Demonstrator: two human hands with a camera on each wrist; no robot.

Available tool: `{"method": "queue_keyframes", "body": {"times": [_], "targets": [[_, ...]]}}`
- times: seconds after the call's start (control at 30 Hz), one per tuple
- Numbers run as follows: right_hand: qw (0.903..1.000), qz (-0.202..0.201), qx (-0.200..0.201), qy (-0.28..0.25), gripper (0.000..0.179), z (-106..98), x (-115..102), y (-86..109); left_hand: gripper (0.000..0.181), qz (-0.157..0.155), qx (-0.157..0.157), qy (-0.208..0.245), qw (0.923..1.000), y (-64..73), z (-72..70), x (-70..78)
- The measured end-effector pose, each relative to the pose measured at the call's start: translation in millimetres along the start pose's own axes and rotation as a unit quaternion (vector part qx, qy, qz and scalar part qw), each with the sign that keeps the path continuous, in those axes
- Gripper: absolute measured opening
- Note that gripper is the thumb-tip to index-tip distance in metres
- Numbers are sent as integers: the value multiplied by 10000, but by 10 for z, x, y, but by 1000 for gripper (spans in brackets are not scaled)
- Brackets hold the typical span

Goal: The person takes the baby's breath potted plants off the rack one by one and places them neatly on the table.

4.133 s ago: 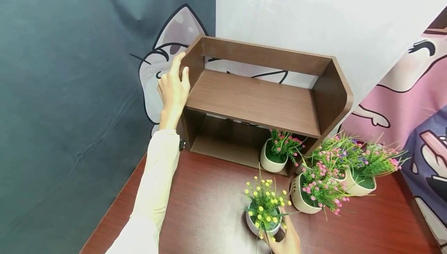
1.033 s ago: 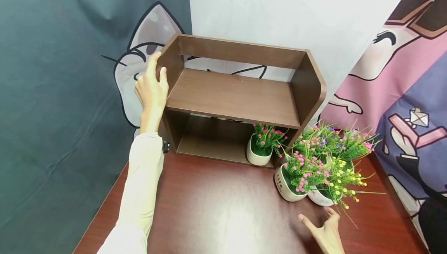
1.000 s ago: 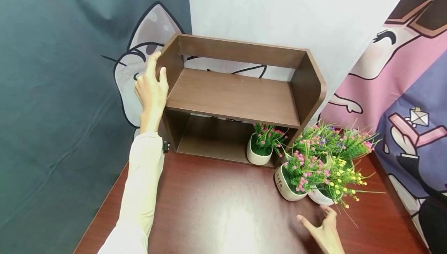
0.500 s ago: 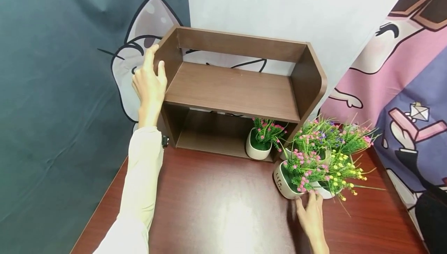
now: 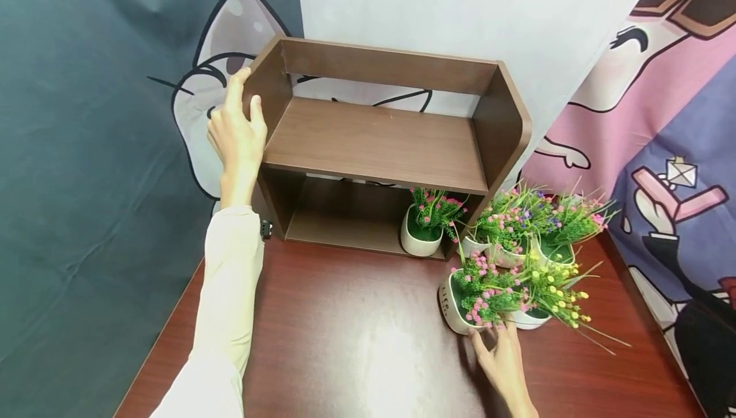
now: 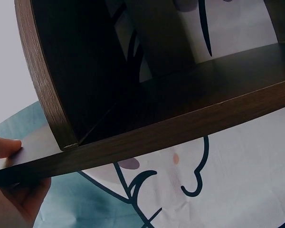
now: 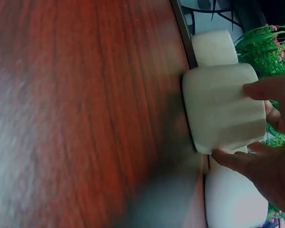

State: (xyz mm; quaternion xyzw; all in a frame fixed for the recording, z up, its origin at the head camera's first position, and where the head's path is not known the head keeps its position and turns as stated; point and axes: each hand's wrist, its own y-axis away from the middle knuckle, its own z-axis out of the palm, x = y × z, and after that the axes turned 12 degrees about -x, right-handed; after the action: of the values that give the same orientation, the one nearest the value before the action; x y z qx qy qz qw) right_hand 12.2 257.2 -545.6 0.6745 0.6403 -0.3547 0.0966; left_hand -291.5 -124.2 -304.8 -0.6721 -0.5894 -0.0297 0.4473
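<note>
My left hand (image 5: 237,140) grips the upper left side panel of a brown two-tier shelf (image 5: 374,140). In the left wrist view, thumb and fingers of the left hand (image 6: 16,197) lie on opposite sides of the board. Low at the right, my right hand (image 5: 503,360) holds a pink-flowered artificial potted plant (image 5: 483,296) by its cream pot, lettering facing left. Seen from the right wrist, the fingers of the right hand (image 7: 270,156) press around the cream pot (image 7: 223,109). A yellow-flowered potted plant (image 5: 552,296) stands just right of it.
Another pink-flowered pot (image 5: 421,239) sits on the lower shelf at its right end. Several potted plants (image 5: 508,255) crowd beside the shelf's right side. A reddish wooden table (image 5: 333,328) bears everything, with printed cloth (image 5: 241,9) hanging behind.
The yellow-flowered plant has gone to the right group and been let go. My right hand has shifted to the pink-flowered pot and drawn it slightly toward me. The left hand keeps its hold.
</note>
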Motion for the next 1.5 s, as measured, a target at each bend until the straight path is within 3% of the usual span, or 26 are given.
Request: {"method": "queue_keyframes", "body": {"times": [0.1,0.33,0.63,0.77,0.87,1.13,1.37,1.5], "targets": [[9996,-262,66,-76,35,59,-22,-23,37,15,11,-27,10000,14,-16,0],[9912,-1295,-289,-15,65,144,-73,-131,37,-21,97,7,10000,27,-60,-8],[9830,-1749,-536,134,67,113,-228,-122,38,9,62,58,10000,27,-20,24],[9840,-1718,-391,273,41,160,-336,-24,38,3,53,39,10000,23,-27,30],[9856,-1637,-256,353,31,186,-379,40,38,-20,57,26,10000,20,-31,36],[9943,-809,577,395,25,155,-269,87,38,53,18,-23,10000,23,-41,21],[9899,-112,1193,757,25,104,-32,122,37,149,72,44,9999,55,-52,-13],[9879,-37,1262,900,30,52,85,56,37,150,110,95,9998,61,-35,16]]}}
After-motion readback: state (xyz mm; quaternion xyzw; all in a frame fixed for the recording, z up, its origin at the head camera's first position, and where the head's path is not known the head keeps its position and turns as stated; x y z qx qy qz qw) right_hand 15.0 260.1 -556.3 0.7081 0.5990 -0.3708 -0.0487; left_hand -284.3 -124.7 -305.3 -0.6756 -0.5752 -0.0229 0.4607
